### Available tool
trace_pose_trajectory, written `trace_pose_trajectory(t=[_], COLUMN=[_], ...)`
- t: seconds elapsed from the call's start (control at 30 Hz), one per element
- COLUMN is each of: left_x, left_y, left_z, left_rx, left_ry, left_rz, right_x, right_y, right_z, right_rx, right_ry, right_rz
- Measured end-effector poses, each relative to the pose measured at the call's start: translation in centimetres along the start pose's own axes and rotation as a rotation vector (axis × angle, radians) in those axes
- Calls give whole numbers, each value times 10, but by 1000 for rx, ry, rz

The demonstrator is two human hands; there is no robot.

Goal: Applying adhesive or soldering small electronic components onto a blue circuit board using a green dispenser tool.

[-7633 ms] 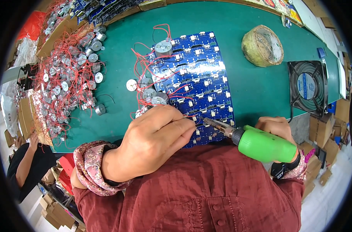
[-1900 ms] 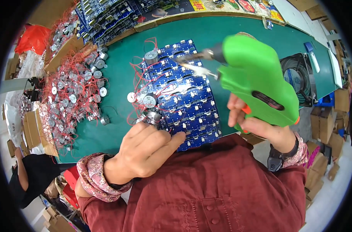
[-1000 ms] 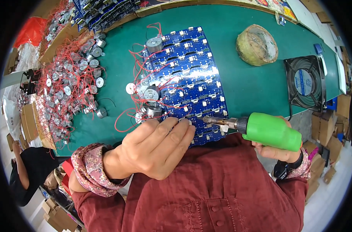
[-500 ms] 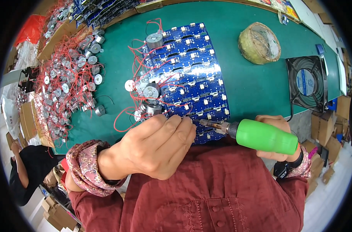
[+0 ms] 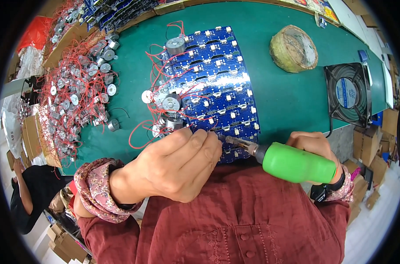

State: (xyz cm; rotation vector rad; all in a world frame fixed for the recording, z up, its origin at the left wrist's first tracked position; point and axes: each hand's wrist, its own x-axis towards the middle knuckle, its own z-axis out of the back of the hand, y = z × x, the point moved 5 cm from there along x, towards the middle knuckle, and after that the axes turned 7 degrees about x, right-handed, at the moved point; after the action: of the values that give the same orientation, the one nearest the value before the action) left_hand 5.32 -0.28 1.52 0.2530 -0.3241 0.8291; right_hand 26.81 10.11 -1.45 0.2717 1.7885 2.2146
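A blue panel of circuit boards (image 5: 217, 66) with rows of small white components lies on the green table. Along its left side sit several small silver motors (image 5: 171, 102) with red wires, some wires running onto the boards. My left hand (image 5: 178, 165) is closed in a pinch over the panel's near part; its fingertips, and whatever they grip, are hidden beneath the knuckles. In my right hand (image 5: 312, 145) is a green-handled soldering gun (image 5: 296, 163). Its metal tip points left, close to the left fingertips over the panel.
A heap of motors with tangled red wires (image 5: 81, 94) covers the table's left. More blue boards (image 5: 116, 13) are stacked at the far left. A round, rough-walled bowl (image 5: 285, 55) and a black fan (image 5: 348, 94) stand to the right. Another person (image 5: 37, 193) is at the lower left.
The soldering gun has shifted slightly left and its body has dipped and turned a little in my right hand. My left hand has barely moved.
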Motion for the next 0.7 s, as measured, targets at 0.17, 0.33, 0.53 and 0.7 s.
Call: trace_pose_trajectory(t=[0.17,0.33,0.53,0.7], left_x=[1,1,1,-1], left_y=[0,1,1,0], left_z=[1,0,1,0], left_rx=[0,-3,2,26], left_ry=[-4,-1,2,1], left_rz=[-5,0,5,21], right_x=[-12,-10,-22,-24], right_y=[-11,-12,-12,-11], right_z=[2,2,-3,1], right_rx=[149,228,78,532], right_ry=[-84,-100,-157,-279], right_rz=[28,-120,-50,-310])
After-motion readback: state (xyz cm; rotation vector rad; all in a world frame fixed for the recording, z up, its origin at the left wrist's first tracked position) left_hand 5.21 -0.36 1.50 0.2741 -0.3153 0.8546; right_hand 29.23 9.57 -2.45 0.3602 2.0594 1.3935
